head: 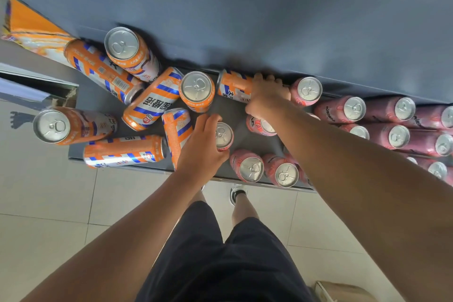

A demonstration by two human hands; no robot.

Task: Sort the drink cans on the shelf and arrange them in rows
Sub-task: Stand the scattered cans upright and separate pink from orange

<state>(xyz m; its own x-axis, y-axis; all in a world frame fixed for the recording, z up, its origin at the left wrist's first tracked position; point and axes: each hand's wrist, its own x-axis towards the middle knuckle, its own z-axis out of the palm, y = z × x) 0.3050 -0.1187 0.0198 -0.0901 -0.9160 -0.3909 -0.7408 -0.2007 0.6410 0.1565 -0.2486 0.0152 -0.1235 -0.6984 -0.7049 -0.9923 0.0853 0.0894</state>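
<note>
The right hand [266,98] curls its fingers over an orange can [232,87] lying on its side at the back of the shelf [236,111], just beside pink ones. It is probably meant to go left, to its own kind. The left hand [201,144] wraps around a pink can [224,136] standing mid-shelf next to the orange group, likely bound for the right. The other orange cans [152,103] are jumbled on the left, most toppled and a few upright. The pink cans [397,136] on the right already stand in rows.
</note>
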